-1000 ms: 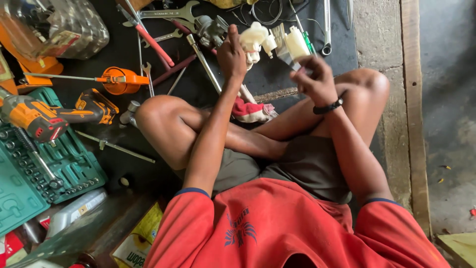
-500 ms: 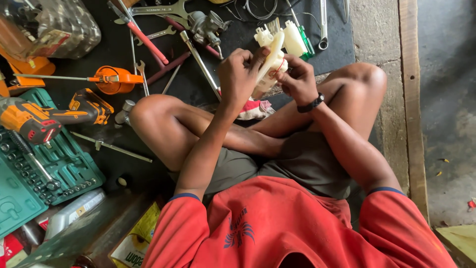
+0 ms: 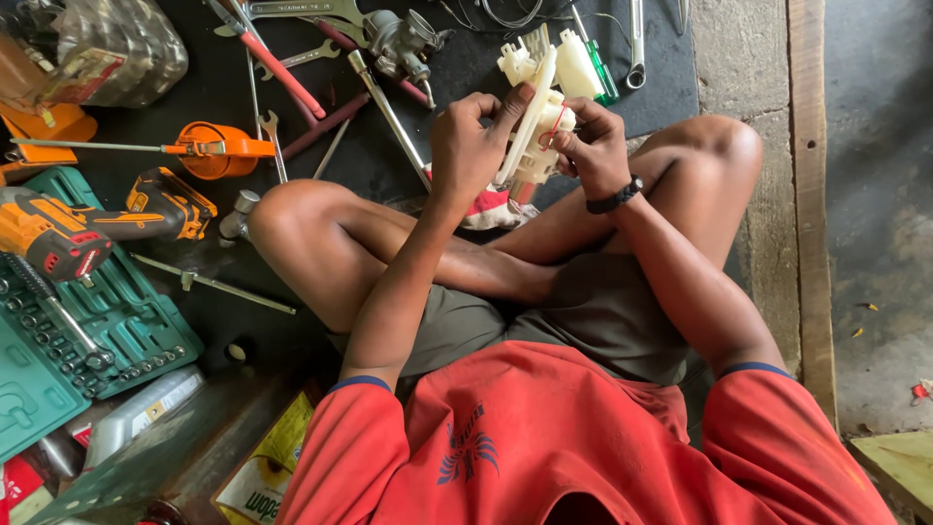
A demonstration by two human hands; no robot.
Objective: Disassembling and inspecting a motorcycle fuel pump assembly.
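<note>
White plastic fills both grips: the left hand (image 3: 473, 136) closes around the white plastic assembly (image 3: 534, 131) from its left side, thumb pressed on the front, while the right hand (image 3: 593, 146) pinches it from the right. It sits raised between them, above the crossed legs. Beyond lie a carburettor (image 3: 398, 41), wrenches (image 3: 637, 44) and an orange drill (image 3: 73, 226).

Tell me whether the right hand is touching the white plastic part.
Touching. The head view shows the right hand with fingers wrapped against the white plastic part, no gap between them.
</note>
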